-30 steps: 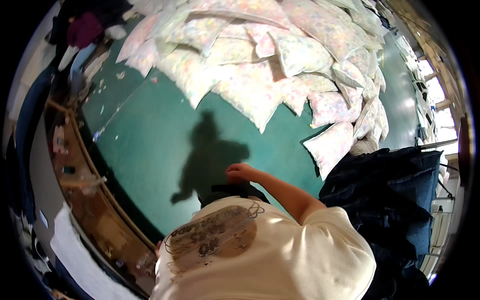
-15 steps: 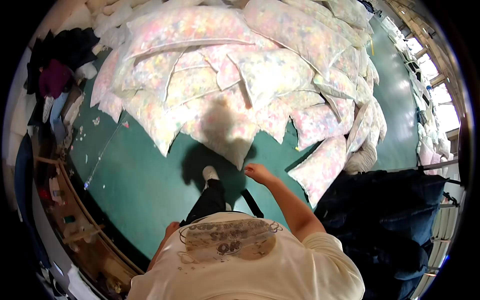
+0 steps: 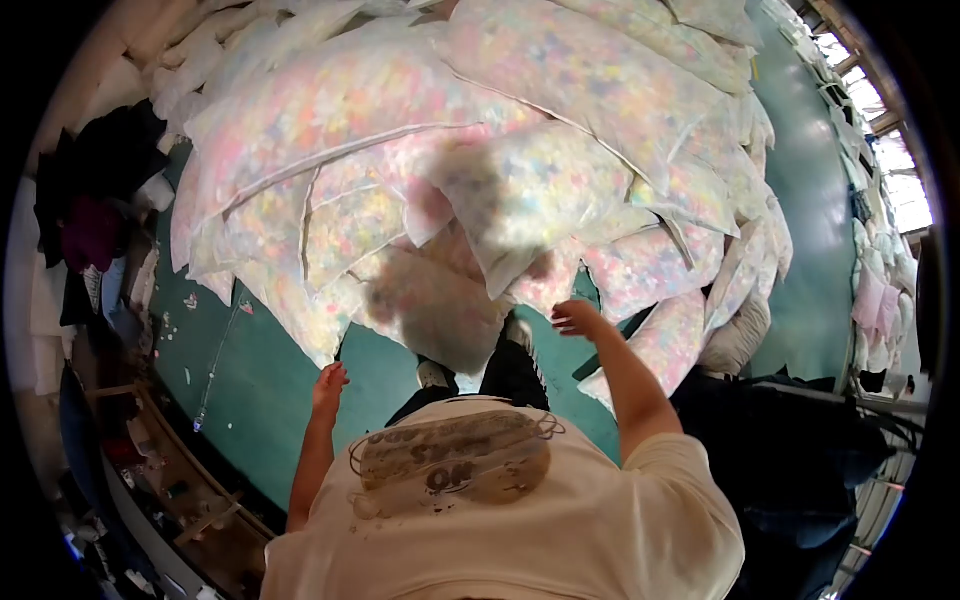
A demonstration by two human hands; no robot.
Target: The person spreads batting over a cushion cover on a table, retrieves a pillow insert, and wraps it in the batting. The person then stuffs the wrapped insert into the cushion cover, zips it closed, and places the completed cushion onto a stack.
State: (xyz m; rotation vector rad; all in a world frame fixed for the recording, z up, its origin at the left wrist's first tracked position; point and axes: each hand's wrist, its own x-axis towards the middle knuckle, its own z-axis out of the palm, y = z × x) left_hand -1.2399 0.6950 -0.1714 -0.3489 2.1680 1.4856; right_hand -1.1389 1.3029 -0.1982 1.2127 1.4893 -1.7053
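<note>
My left hand (image 3: 331, 383) hangs in front of my body at the left, near the corner of a pale multicoloured bag (image 3: 290, 305). Its fingers look loosely apart, with nothing in them. Further right, my right hand (image 3: 578, 319) is held out beside the lower edge of the pile, fingers slightly spread and holding nothing. Large translucent white bags (image 3: 340, 100) filled with colourful pieces are heaped ahead of me. My shoes (image 3: 518, 335) stand at the heap's front edge, and my shadow falls on the bags.
Dark blue fabric (image 3: 770, 450) is piled at the right. A wooden trough (image 3: 215, 530) runs along the lower left. Another person in a dark red top (image 3: 92, 235) is at the far left. Scraps lie on the green floor (image 3: 260, 400).
I have moved forward to the heap, which now looks larger and closer. My left hand has come up into fuller view, and my right hand has moved outward to the right.
</note>
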